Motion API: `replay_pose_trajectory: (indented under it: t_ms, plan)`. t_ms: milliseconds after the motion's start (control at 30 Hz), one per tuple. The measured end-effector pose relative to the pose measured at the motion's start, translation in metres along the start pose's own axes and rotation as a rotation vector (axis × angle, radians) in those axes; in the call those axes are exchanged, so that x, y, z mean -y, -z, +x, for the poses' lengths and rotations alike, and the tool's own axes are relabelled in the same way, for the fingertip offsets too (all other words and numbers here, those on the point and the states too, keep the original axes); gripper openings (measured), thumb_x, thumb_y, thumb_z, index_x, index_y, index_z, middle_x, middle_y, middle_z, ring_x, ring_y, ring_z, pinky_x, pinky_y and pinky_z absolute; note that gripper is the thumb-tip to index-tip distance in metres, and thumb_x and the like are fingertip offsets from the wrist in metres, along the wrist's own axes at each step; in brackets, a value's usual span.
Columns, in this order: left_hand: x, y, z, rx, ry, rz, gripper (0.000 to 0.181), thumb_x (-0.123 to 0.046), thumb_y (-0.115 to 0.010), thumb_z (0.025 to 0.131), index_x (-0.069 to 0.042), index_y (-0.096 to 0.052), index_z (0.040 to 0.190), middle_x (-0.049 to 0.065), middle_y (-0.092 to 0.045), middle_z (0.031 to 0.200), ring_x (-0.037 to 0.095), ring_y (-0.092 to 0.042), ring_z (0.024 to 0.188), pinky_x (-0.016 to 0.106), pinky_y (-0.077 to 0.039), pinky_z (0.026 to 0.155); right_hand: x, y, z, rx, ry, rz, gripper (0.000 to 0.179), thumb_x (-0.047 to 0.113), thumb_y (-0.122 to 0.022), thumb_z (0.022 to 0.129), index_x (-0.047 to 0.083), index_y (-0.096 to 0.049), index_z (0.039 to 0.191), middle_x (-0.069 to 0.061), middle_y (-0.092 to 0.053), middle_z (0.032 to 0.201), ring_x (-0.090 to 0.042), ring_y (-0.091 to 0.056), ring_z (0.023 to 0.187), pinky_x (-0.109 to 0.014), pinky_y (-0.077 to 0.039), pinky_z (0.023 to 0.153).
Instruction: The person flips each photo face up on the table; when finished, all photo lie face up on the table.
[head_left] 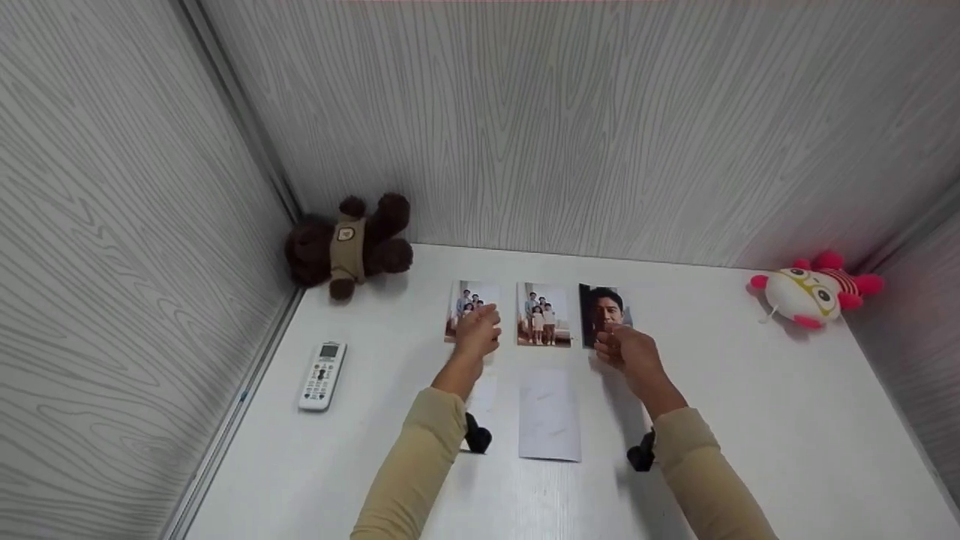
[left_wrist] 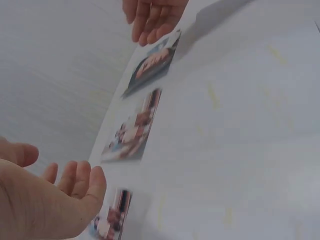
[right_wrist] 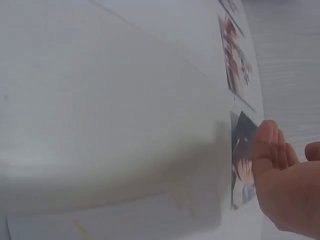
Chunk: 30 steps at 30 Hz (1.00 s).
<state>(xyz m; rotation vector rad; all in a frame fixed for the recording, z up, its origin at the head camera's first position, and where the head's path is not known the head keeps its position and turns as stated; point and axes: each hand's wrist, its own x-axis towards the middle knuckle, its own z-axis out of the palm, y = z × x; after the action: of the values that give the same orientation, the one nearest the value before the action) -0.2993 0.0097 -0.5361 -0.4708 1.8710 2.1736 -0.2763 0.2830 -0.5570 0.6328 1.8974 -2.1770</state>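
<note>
My left hand (head_left: 477, 331) hovers over the lower right part of a family photo (head_left: 454, 319), its fingers loosely bent and nothing in its grasp. Beside that photo lies a second, similar family photo (head_left: 543, 315) in the middle of the row. The third is a portrait photo (head_left: 600, 300) of a person in dark clothes; my right hand (head_left: 631, 355) is at its lower edge. In the right wrist view the fingers (right_wrist: 275, 150) of that hand are relaxed, the thumb apart, covering part of the portrait.
Below the row lies a blank white sheet (head_left: 550, 416), with another white sheet (head_left: 484, 394) partly hidden by my left arm. A white remote control (head_left: 322, 376) is at left. A brown teddy bear (head_left: 349, 247) and a pink-and-white plush toy (head_left: 814, 291) lie in the back corners.
</note>
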Motion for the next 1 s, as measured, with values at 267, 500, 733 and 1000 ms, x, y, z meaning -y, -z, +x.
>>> replay_pose_trajectory:
  t_ms: [267,500,733,1000]
  plan:
    - [0.003,0.092,-0.007,-0.050,0.124,0.161,0.046,-0.028,-0.051,0.104,-0.007,-0.051,0.145,0.019,-0.052,0.143,0.032,-0.053,0.128,0.045,-0.046,0.106,-0.010,-0.051,-0.013,0.168,-0.089,-0.012,0.046,0.021,-0.042,0.110,-0.002,-0.044,0.149,-0.027,-0.052,0.147,-0.032,-0.063,0.126,-0.033,-0.059,0.096]
    - [0.008,0.141,-0.028,-0.042,0.260,0.228,0.056,-0.031,-0.053,0.103,-0.003,-0.041,0.150,0.019,-0.048,0.144,0.033,-0.052,0.127,0.046,-0.050,0.104,-0.024,-0.085,-0.029,0.353,-0.143,-0.088,0.049,0.020,-0.044,0.109,-0.006,-0.040,0.150,-0.031,-0.052,0.145,-0.035,-0.065,0.123,-0.039,-0.057,0.099]
    - [0.011,0.150,-0.036,0.082,0.340,0.136,0.062,-0.034,-0.049,0.105,0.002,-0.034,0.153,0.026,-0.044,0.151,0.044,-0.050,0.137,0.053,-0.050,0.107,-0.038,-0.103,-0.043,0.378,-0.202,-0.078,0.050,0.020,-0.046,0.108,-0.004,-0.038,0.152,-0.033,-0.047,0.148,-0.043,-0.058,0.129,-0.044,-0.056,0.101]
    - [0.021,0.153,-0.039,0.156,0.358,0.060,0.060,-0.035,-0.044,0.107,0.003,-0.036,0.153,0.028,-0.045,0.153,0.045,-0.049,0.137,0.057,-0.046,0.110,-0.047,-0.117,-0.052,0.353,-0.235,0.032,0.051,0.019,-0.045,0.108,-0.004,-0.036,0.153,-0.032,-0.045,0.149,-0.050,-0.052,0.133,-0.053,-0.052,0.105]
